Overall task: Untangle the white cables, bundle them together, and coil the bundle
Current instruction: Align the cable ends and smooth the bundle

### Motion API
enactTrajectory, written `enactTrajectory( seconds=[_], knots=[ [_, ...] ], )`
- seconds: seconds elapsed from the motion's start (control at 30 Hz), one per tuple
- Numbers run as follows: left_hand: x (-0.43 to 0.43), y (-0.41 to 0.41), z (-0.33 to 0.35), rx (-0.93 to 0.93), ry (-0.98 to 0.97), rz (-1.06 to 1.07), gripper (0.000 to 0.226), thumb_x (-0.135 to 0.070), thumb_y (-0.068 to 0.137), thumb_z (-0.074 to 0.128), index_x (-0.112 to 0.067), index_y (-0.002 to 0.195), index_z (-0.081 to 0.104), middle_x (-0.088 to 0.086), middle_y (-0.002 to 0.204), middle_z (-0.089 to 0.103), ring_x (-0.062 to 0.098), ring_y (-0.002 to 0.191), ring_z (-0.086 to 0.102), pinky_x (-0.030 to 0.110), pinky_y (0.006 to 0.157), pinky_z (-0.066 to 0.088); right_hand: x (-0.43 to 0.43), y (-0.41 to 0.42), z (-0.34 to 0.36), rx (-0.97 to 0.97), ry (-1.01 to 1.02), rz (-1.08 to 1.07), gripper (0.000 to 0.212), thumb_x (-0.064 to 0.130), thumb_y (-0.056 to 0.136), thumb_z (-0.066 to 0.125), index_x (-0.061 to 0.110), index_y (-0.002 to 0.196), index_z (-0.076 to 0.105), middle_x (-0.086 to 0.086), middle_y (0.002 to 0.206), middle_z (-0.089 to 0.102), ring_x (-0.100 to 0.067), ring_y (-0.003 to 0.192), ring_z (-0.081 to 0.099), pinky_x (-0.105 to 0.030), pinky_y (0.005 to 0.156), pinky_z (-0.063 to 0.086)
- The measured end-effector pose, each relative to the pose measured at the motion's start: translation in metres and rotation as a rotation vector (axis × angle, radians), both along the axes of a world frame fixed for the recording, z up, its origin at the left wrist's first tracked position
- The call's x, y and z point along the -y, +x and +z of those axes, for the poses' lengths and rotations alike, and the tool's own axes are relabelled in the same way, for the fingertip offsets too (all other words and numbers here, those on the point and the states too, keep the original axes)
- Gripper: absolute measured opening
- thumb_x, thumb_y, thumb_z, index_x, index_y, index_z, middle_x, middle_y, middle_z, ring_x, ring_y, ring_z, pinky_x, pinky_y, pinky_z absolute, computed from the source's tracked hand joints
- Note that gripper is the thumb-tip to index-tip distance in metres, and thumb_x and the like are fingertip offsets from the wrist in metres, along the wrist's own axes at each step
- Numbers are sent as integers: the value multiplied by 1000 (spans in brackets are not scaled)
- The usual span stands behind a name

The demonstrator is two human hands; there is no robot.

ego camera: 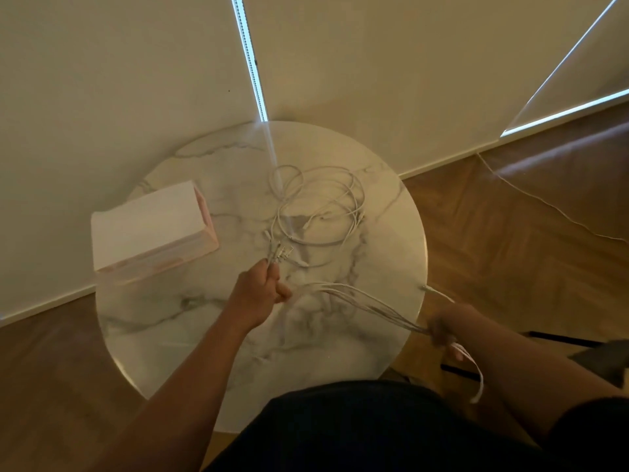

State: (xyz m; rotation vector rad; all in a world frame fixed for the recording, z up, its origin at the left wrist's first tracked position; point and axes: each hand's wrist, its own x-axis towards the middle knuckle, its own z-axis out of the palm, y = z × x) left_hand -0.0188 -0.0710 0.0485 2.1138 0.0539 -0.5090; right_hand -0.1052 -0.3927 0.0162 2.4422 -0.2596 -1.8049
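Evidently light, limp and slippery, the white cables [401,318] run from the plug ends pinched in our left hand [262,287] to the bunch gripped in our right hand [442,327], slack looped on the surface [170,318] beyond the left, so gripping the cords beats tugging the plugs.

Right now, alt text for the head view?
A person's left hand and right hand hold a bundle of white cables stretched between them over a round marble table. More cable lies in loose loops at the far side, right of a white box.
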Motion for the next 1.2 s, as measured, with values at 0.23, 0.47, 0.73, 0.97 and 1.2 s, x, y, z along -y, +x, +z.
enactTrajectory(
  seconds=[0.23,0.47,0.73,0.97,1.2],
  knots=[
    [-11,3,15,49,-296,231,33,-17,105,36,-15,72,36,-10,48,36,9,41,30,20,39,26,-14,15,2,246,23,30,40,13,91,59,11,131,51,-10,135,52,-25,122,53,-33,98,48],
    [-18,14,52,112,-645,351,33,-20,107,31,-17,75,37,-9,52,27,6,40,19,17,40,17,-130,83,55,1001,631,-71,45,1,81,51,10,124,58,-9,127,53,-29,119,50,-38,101,42],
    [-23,23,81,138,-866,471,37,-24,107,28,-15,72,38,-6,52,26,6,37,18,16,40,18,-228,84,62,607,1088,-169,50,59,79,62,13,99,63,-2,94,67,-14,83,62,-39,77,50],
    [-62,38,70,97,-1021,770,37,-23,106,27,-19,73,42,-8,48,24,6,38,17,18,40,15,-222,82,52,422,1287,-474,14,15,86,63,1,85,66,-7,75,65,-16,71,57,-36,70,48],
    [-82,47,44,73,-1054,952,35,-9,100,28,-20,70,41,-7,50,23,8,40,16,21,40,15,-198,99,51,247,1130,-346,28,26,87,73,8,80,53,-4,54,46,-16,40,41,-26,42,35]
  ],
)
